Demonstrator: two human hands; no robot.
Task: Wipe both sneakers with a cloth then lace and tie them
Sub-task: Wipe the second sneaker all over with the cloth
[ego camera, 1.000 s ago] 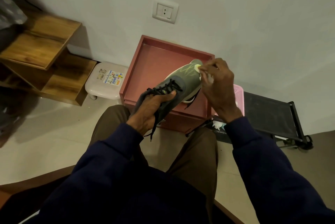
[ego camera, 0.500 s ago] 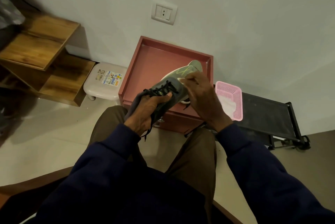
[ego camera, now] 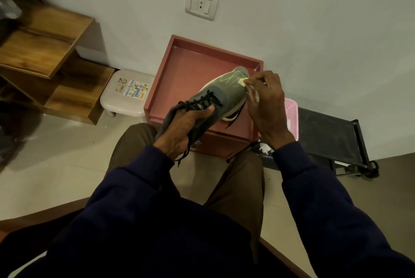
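Note:
A grey-green sneaker (ego camera: 226, 90) with black laces is held up over the red box, toe pointing away from me. My left hand (ego camera: 179, 129) grips it around the heel and tongue, thumb lying on the laces. My right hand (ego camera: 266, 107) pinches a small pale cloth (ego camera: 244, 82) against the right side of the toe. Most of the cloth is hidden inside that hand. A loose lace end hangs below my left wrist. No second sneaker shows.
The red open-topped box (ego camera: 179, 62) stands against the wall ahead. A pink basket (ego camera: 292, 116) and a low black rack (ego camera: 332, 133) lie to its right, a white stool (ego camera: 125, 98) and wooden shelves (ego camera: 45, 53) to its left. My knees are below the shoe.
My right hand slid back from the toe to the middle of the shoe, then returned forward to the toe with the cloth. The left hand kept its hold on the sneaker.

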